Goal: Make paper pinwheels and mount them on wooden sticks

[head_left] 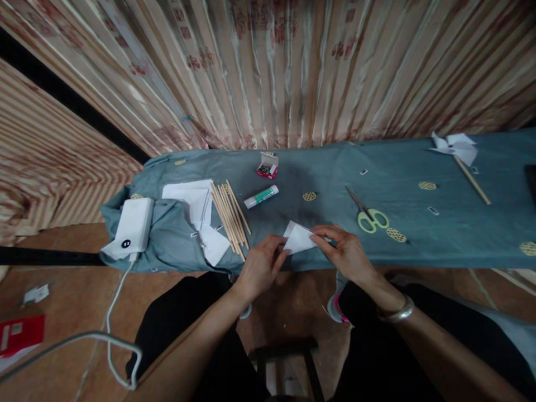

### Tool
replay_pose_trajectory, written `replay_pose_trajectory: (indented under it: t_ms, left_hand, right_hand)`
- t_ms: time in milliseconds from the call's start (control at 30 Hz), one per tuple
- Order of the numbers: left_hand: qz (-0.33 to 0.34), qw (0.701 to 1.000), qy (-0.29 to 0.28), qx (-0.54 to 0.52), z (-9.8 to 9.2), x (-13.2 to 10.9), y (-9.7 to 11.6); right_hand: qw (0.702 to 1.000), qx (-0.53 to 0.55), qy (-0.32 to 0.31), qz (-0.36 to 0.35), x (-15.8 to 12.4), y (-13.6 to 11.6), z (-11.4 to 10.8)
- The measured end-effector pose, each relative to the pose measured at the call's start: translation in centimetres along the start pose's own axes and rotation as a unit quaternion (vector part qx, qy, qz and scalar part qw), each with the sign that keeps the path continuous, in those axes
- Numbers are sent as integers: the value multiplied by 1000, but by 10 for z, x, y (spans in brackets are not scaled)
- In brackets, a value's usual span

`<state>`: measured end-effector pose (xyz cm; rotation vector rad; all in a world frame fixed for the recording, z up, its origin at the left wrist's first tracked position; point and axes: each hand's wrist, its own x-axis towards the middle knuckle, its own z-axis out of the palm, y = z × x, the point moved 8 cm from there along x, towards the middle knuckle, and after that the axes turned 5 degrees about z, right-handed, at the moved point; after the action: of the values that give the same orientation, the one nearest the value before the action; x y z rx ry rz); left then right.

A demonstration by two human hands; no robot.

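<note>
A small folded piece of white paper (298,238) is held between my two hands at the front edge of the cloth-covered table. My left hand (263,261) pinches its left corner between thumb and fingers. On the other side, my right hand (344,251) grips the right corner, its fingertips partly covering the paper. Just left of my left hand lies a bundle of several thin wooden sticks (231,216). Beyond the paper is a glue stick (261,196) with a green label. Scissors (370,216) with light green handles rest to the right of my right hand.
A small open red box (267,166) of dark metal bits stands at the back. White paper sheets (193,196) and a white power bank (134,224) with a cable (109,312) lie left. Far right lies a paper pinwheel (455,148) on a stick. A curtain (268,72) hangs behind.
</note>
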<state>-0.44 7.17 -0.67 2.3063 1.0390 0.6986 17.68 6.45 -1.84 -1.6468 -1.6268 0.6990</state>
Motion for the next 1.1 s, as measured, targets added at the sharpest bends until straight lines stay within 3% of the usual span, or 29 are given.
replay_pose_trajectory:
  t_ms: [100,267,467,1100]
  left_hand:
    - [59,997,17,48,-2,-3,13]
    - [165,973,-90,137,30,-16,32]
    - [157,964,-129,175,48,-24,26]
    - [138,970,-131,152,51,-24,19]
  right_hand:
    - [1000,-9,11,-7,6,1,2]
    - [999,-34,34,-16,11,2,5]
    - [997,-56,50,-26,12,1,7]
    - [994,-82,58,-30,14,-2,10]
